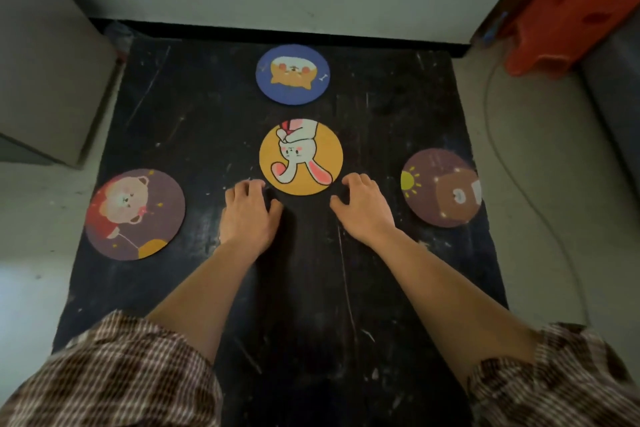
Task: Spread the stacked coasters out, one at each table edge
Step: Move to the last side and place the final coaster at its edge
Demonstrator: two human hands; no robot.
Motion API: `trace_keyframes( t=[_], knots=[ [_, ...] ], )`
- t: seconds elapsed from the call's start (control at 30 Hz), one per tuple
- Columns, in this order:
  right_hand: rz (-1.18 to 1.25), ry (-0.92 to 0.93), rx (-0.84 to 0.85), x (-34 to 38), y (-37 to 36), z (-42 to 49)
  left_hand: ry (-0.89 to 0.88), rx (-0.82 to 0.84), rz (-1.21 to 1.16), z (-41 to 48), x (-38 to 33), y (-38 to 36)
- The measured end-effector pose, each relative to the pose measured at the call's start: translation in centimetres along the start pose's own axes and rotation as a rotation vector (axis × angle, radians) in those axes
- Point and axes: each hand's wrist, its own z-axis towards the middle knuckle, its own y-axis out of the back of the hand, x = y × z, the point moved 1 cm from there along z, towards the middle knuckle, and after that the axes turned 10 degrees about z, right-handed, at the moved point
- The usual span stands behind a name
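Both the left hand [250, 210] and right hand [364, 206] rest spread and empty below the yellow coaster [300, 157] at frame centre. The person should slide it flat toward the lower table [398, 121] edge.

Dim, soft focus; wide-angle warping at edges.
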Motion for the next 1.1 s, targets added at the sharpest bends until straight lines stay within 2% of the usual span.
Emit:
trace_keyframes(
  t=[0.17,0.33,0.4,0.53,0.63,0.77,0.93,1.1],
  knots=[
    [0.063,-0.009,-0.028,-0.5,0.3,3.9,-0.042,-0.082,0.033,4.4,-1.4,0.4],
    [0.196,-0.109,-0.066,-0.8,-0.9,5.3,-0.084,-0.017,-0.006,7.3,-1.9,0.1],
    [0.313,-0.178,-0.098,-0.5,-1.5,5.5,-0.061,0.025,-0.033,7.7,-1.9,-0.2],
    [0.701,-0.418,-0.173,0.5,-2.1,6.0,-0.021,0.073,-0.012,7.4,-2.0,-1.1],
    [0.829,-0.453,-0.184,0.8,-2.2,6.1,0.020,0.064,-0.069,7.0,-2.1,-1.2],
    [0.713,-0.392,-0.130,0.2,-1.7,5.6,0.127,0.078,-0.237,5.8,-1.1,-1.0],
    [0.628,-0.343,0.051,-0.7,-1.0,4.2,0.162,0.101,-0.369,2.3,0.6,-0.5],
    [0.588,-0.304,0.215,-1.2,0.5,1.8,0.242,0.261,-0.590,-2.7,1.2,-0.7]
  ],
)
